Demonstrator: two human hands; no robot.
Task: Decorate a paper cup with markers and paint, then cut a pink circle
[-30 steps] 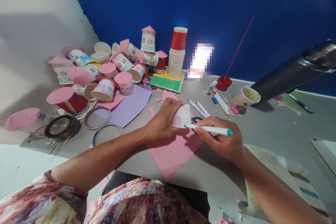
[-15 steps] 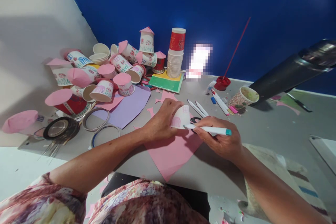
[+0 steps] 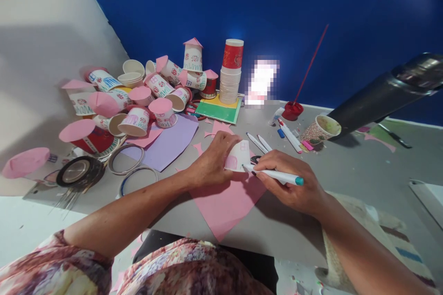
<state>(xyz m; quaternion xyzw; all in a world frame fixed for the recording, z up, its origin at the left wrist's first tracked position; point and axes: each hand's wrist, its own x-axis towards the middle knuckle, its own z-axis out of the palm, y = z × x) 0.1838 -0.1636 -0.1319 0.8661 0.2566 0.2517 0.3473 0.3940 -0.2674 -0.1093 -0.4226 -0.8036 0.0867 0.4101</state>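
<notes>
My left hand (image 3: 212, 160) is wrapped round a white paper cup (image 3: 238, 156) that bears a pink door and a small window drawn on its side. In my right hand (image 3: 290, 179) is a white marker pen (image 3: 280, 176) with a teal end, gripped between thumb and fingers. The pen's tip touches the cup near its lower edge, right of the drawn door. Beneath both hands lies a pink paper sheet (image 3: 221, 209). Black-handled scissors (image 3: 255, 159) are partly hidden behind my right hand.
Decorated cups with pink paper roofs (image 3: 162, 113) are heaped at the left. Tape rolls (image 3: 126, 159) lie before them. A stack of paper cups (image 3: 230, 80) stands on a green booklet (image 3: 218, 111). Loose markers (image 3: 290, 136), a patterned cup (image 3: 321, 128) and a dark tube (image 3: 374, 97) are rightward.
My right hand has shifted slightly, and the pen's teal end sits a little lower and further left. My left hand still holds the cup in nearly the same place.
</notes>
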